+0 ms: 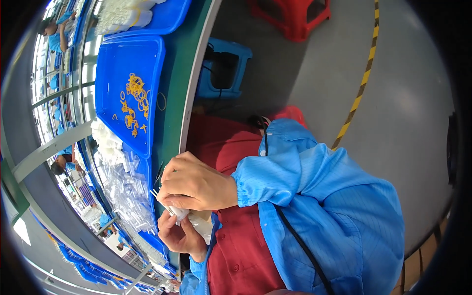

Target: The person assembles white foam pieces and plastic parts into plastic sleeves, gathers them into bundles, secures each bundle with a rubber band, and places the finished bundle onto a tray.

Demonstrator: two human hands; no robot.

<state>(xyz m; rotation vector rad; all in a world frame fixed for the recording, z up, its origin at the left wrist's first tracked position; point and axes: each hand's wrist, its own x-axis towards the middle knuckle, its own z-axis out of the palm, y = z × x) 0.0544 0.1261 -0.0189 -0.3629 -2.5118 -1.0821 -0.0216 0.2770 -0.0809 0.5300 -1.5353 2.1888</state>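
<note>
In front of my red shirt, both my hands meet at the table's edge. My right hand (194, 183), the upper one, has its fingers curled and closed on a small white bundle (179, 213) with thin pale ends sticking out past the fingertips. From below, my left hand (183, 238) pinches the same bundle between thumb and fingers. My fingers cover much of it, so its exact kind is hidden. Beside my hands lies a heap of clear plastic tube-like pieces (125, 189) in a blue tray. Farther up, yellow rubber bands (136, 98) lie in another blue tray (110, 64).
White bundled pieces (123, 17) fill a blue tray at the top. One loose band (162, 101) lies on the green table (173, 88). A blue stool (236, 69) and a red stool (294, 19) stand on the grey floor. People in blue work at the far left.
</note>
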